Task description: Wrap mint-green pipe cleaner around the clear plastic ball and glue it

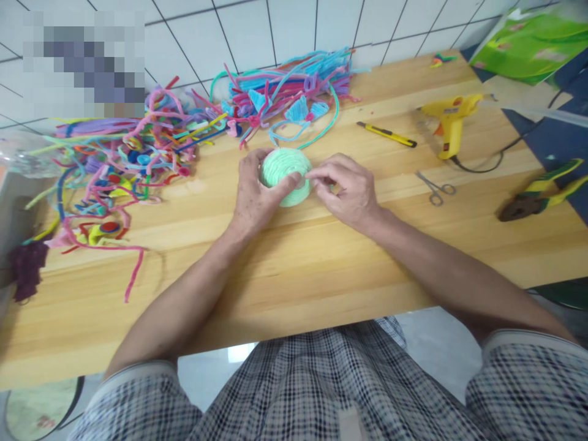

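Observation:
A round, mint-green coil (pixel 285 171) of fuzzy stem is held above the wooden table. My left hand (pixel 257 195) grips it from the left, with the thumb across its lower front and the fingers behind. At the coil's right edge is my right hand (pixel 346 188), its thumb and fingers pinched together. Whatever lies between those fingertips is too small to make out. A green stem (pixel 337 109) curves from the pile behind down toward the coil's top.
Colourful fuzzy stems (pixel 294 79) and made pieces (pixel 110 228) lie at the back and left. On the right are a yellow cutter (pixel 388 134), scissors (pixel 435 188), a yellow glue gun (pixel 451 122) with its cable, and pliers (pixel 542 195).

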A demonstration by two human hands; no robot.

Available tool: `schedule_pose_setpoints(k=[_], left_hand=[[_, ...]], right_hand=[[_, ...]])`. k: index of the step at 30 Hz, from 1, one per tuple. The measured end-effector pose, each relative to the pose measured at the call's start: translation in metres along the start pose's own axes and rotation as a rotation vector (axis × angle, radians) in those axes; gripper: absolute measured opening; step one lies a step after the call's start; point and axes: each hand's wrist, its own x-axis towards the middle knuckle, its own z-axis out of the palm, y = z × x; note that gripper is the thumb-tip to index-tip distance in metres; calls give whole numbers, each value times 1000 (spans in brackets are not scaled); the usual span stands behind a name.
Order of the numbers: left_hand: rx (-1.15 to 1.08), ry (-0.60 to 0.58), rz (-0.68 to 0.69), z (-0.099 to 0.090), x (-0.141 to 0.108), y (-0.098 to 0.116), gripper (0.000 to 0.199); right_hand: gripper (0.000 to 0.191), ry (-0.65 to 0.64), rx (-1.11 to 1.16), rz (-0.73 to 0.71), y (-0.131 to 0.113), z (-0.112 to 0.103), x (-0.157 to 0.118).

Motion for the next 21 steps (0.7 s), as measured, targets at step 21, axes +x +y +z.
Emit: schedule_pose_setpoints(k=[21], left_hand=[[-57,37,-69,7,-11,1,78]], right_hand=[[22,-9,-45,30,5,1,-3]])
